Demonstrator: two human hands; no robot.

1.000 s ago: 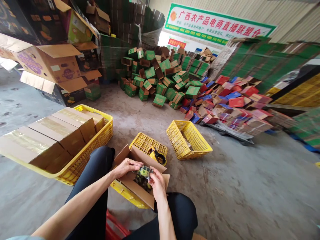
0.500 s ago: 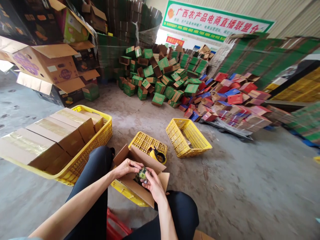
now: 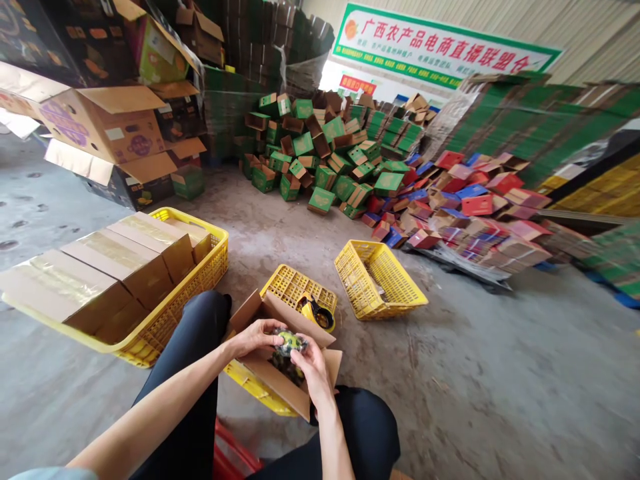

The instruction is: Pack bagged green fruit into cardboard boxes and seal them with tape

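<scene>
Between my two hands is a green, dark-mottled fruit in clear shiny wrap [image 3: 290,342]; its exact kind I cannot make out. My left hand [image 3: 256,337] pinches its left end, and my right hand [image 3: 311,363] grips the right end. Both are just above an open cardboard box [image 3: 270,380] between my knees, its flaps spread. More dark green pieces [image 3: 287,367] lie inside, partly hidden by my hands. Under the box is an upturned yellow crate [image 3: 287,283], and a yellow and black tape dispenser [image 3: 317,312] rests on its far part.
To my left stands a yellow crate [image 3: 220,257] of taped cardboard boxes [image 3: 125,257]. Another yellow crate [image 3: 395,287] sits ahead on the concrete floor [image 3: 480,373]. Farther off are heaps of green boxes [image 3: 323,200] and red and blue boxes [image 3: 475,203]. Large open cartons [image 3: 110,127] are stacked at left.
The wrapped fruit has turned and shows more of its length between my hands, which have spread slightly apart. The whole view has shifted a little.
</scene>
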